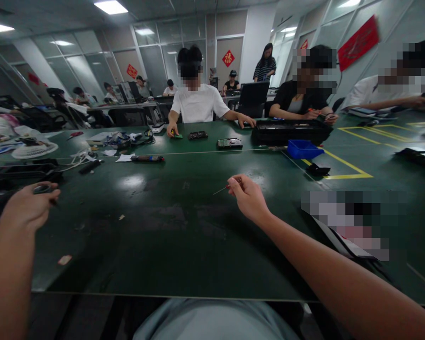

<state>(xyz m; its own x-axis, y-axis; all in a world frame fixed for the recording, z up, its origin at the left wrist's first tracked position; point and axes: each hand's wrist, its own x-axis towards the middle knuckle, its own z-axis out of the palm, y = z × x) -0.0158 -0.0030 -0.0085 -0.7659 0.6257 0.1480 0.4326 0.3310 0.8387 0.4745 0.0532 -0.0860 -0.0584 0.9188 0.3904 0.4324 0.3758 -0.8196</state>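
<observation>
Head view of a green bench (156, 264): the right hand (250, 197) pinches a thin-shafted tool (220, 191) between near and far edges, its tip angled left and slightly toward the near edge. Well apart, the left hand (24, 205) curls around a dark, round-ended object (42, 189) of unclear kind; a hard drive (229, 143) lies toward the far edge.
</observation>
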